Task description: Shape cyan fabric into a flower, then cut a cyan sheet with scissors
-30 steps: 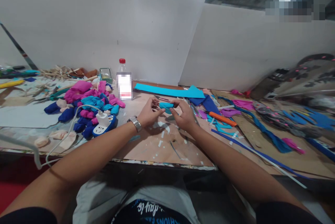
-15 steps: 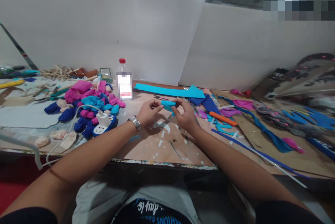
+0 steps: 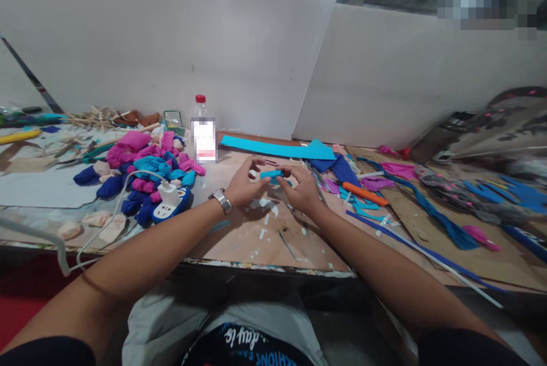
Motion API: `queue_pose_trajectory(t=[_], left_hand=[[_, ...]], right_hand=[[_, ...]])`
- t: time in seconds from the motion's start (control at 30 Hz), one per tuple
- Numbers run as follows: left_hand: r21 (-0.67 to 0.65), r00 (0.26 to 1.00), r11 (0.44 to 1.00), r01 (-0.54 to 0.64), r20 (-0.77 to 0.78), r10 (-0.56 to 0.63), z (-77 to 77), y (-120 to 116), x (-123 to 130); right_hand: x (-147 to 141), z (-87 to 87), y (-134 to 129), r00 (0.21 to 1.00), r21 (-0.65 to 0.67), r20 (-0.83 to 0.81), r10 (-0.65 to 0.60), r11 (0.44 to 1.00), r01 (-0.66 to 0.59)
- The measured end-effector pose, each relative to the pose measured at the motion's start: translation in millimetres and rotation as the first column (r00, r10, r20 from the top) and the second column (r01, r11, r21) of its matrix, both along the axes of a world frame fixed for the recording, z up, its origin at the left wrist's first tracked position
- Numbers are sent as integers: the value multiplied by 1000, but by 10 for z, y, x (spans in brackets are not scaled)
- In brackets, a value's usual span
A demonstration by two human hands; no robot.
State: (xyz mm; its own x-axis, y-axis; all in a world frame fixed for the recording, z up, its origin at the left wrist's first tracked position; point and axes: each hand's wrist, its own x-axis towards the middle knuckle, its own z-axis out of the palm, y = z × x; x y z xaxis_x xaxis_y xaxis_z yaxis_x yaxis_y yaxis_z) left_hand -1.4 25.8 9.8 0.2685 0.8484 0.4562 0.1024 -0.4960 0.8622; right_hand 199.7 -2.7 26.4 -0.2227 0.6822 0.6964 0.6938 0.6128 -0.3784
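A small folded piece of turquoise crepe paper (image 3: 270,174) is held above the table between my two hands. My left hand (image 3: 245,184) has its fingers curled at the paper's left end, the thumb against its lower edge. My right hand (image 3: 302,188) pinches the right end between thumb and fingers. Behind the hands lies a long turquoise paper strip (image 3: 265,146) with one broader, pointed end. Dark blue paper pieces (image 3: 339,169) are just to the right of it. The undersides of the fingers and part of the folded paper are hidden.
Left of my hands, crumpled pink, blue and turquoise paper bundles (image 3: 147,167) surround a power strip (image 3: 171,206) with a white cable. A red-capped bottle (image 3: 204,138) stands behind. On the right lie an orange utility knife (image 3: 365,194), paper scraps and brown cardboard (image 3: 410,223).
The turquoise paper has turned from a wider, flatter face to a narrow folded roll, slightly lower. My left fingers have lifted and spread a little; my right fingers have curled over its end.
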Motion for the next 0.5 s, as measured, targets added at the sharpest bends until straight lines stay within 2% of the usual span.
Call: queue_pose_trajectory(t=[0.13, 0.5], left_hand=[[26, 993, 994, 104, -51, -103, -3, -1, 1], [46, 983, 982, 183, -37, -182, -14, 17, -2]], right_hand=[[-4, -29, -2, 993, -24, 101, 62, 998, -60], [-5, -56, 1, 983, -64, 123, 135, 990, -128]])
